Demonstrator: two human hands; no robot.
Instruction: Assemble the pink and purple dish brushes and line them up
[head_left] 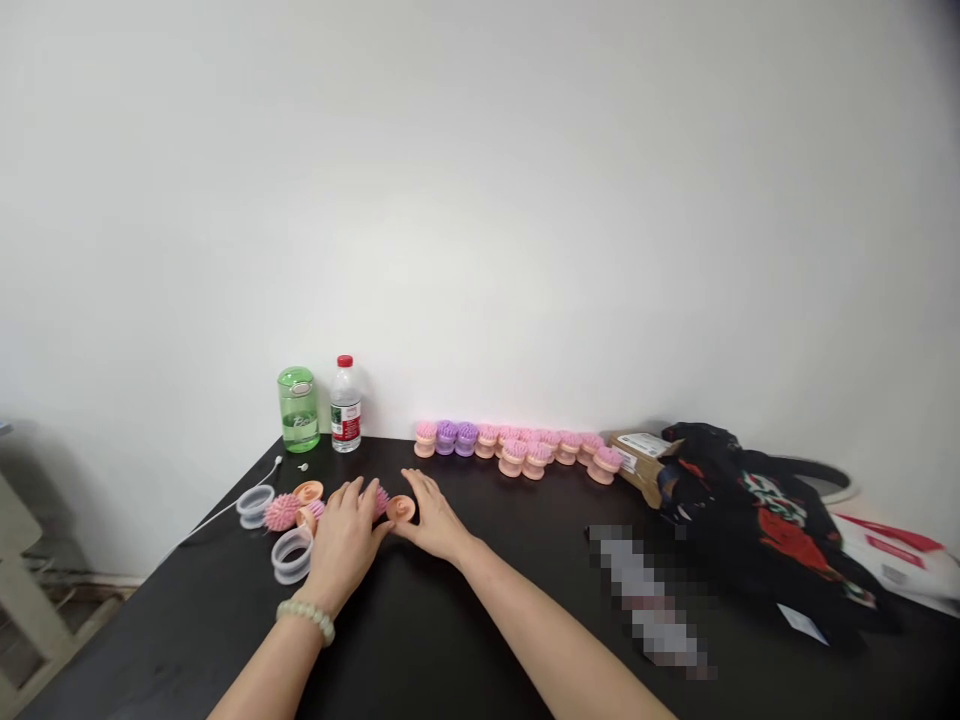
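My left hand (343, 535), with a bead bracelet on its wrist, curls over a pink spiky brush head (382, 500), which shows between its thumb and fingers. Beside it, a peach round cap (401, 509) with its hollow side facing me sits between the thumb and fingers of my right hand (436, 522). Left of my hands lie another pink spiky head (282, 512), a peach cap (308, 491) and two translucent grooved rings, a nearer ring (292, 556) and a farther ring (256, 506). My left hand hides part of this group.
Along the wall stands a row of assembled round brushes (514, 458), mostly pink with two purple. A green bottle (299, 412) and a red-capped water bottle (346, 405) stand back left. A cardboard box (636, 465), a black bag (750, 530) and a blurred patch occupy the right.
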